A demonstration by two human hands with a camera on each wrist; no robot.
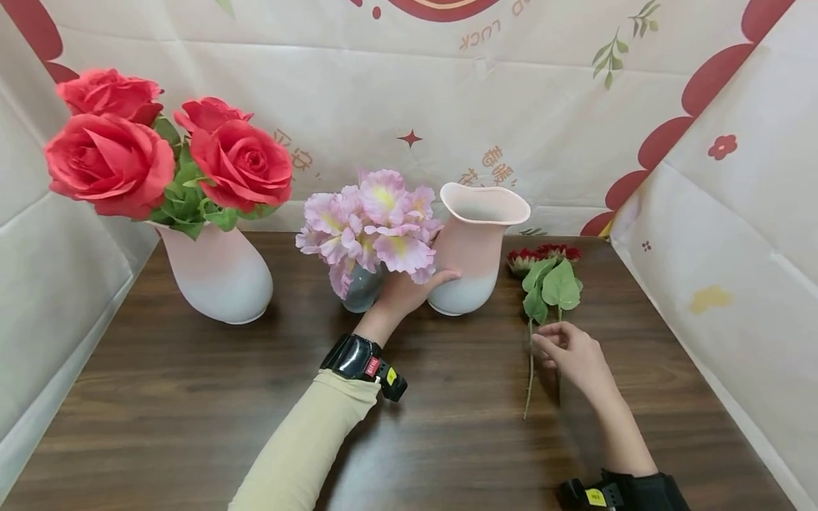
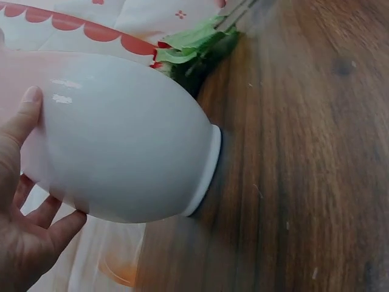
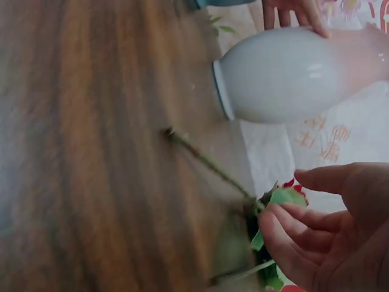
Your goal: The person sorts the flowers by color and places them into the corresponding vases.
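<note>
My left hand [image 1: 404, 292] grips the side of a pink-and-white vase [image 1: 471, 255] with a wavy rim. In the left wrist view, the thumb lies on one side of its body and the fingers on the other. The vase stands upright and holds no flowers. My right hand [image 1: 578, 356] is over two red flowers [image 1: 557, 251] with green leaves, which lie on the table. In the right wrist view, its relaxed fingers [image 3: 289, 234] are right at a flower stem [image 3: 209, 163], thumb and forefinger apart.
A matching vase [image 1: 217, 277] with several large red roses [image 1: 115, 163] stands at the left. Between the vases is a small grey-blue vase [image 1: 363, 289] of pink-lilac flowers [image 1: 383, 220], close beside my left hand. Printed cloth [image 1: 358, 92] hangs behind the wooden table [image 1: 192, 397].
</note>
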